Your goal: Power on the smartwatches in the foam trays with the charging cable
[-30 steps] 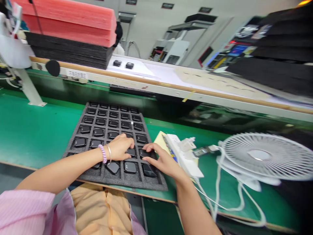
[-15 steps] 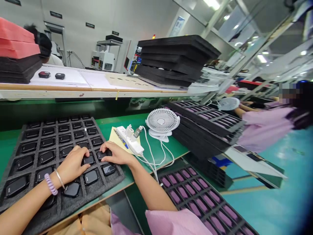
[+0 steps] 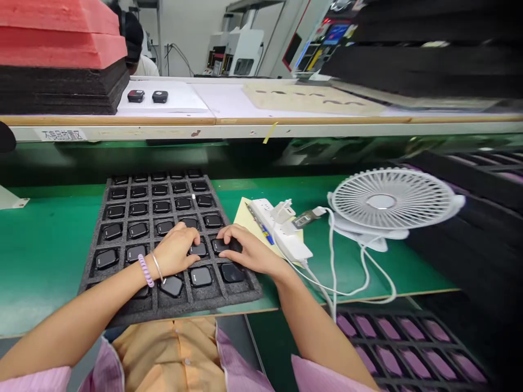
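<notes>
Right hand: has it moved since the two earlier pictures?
No, not noticeably. Against the foam tray, the right hand stays at the rightmost column, second row from the front; only the viewpoint has shifted.

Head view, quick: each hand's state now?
Left hand: partly curled at a black device; grip cannot be told.
Right hand: curled at the neighbouring device; grip unclear.

To the left of the foam tray [image 3: 204, 302], the green table [image 3: 44, 245] offers a wide free way. To its right, the power strip [image 3: 296, 247] stands near, and farther right the white cables [image 3: 334, 272] and the fan [image 3: 382, 201] obstruct. Beyond its far edge, a raised shelf [image 3: 347, 130] crosses. Above its front right part, the left hand [image 3: 175, 250] and right hand [image 3: 251, 250] occupy the space.
</notes>
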`<state>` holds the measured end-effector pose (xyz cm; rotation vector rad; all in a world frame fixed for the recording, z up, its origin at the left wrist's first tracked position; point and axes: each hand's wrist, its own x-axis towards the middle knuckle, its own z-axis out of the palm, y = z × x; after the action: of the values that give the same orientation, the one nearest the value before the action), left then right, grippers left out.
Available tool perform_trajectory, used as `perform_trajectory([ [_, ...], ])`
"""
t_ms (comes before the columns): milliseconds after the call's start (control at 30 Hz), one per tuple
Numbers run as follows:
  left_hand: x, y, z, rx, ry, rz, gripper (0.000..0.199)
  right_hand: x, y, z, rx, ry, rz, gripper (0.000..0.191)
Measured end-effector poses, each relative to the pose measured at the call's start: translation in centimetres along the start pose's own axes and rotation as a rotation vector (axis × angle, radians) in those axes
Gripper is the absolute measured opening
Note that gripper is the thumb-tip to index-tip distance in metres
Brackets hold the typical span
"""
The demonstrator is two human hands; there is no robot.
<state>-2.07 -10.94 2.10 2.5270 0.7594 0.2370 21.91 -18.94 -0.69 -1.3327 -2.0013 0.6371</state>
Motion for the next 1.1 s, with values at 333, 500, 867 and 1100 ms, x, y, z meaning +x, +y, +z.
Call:
perform_trajectory([
  [333, -0.9, 0.8, -1.7, 0.153, -0.044, 0.078, 0.044, -0.3, 0.0, -0.3, -0.095, -0.044, 0.085, 0.022],
  [500, -6.4, -0.9, -6.3, 0.285, 0.025, 0.029, 0.032, 1.1, -3.1, -0.1, -0.274, -0.051, 0.006, 0.021],
  [867, -10.0, -4.6, -4.6, 0.277, 0.012, -0.150, 0.045, 8.2, -8.5, 6.9, -0.379, -0.336, -0.227, 0.028],
  [1100, -11.0, -5.6, -3.7, 0.164, 0.138, -0.138, 0.042, 6.9, -7.9, 6.8, -0.301, -0.230, -0.138, 0.038],
])
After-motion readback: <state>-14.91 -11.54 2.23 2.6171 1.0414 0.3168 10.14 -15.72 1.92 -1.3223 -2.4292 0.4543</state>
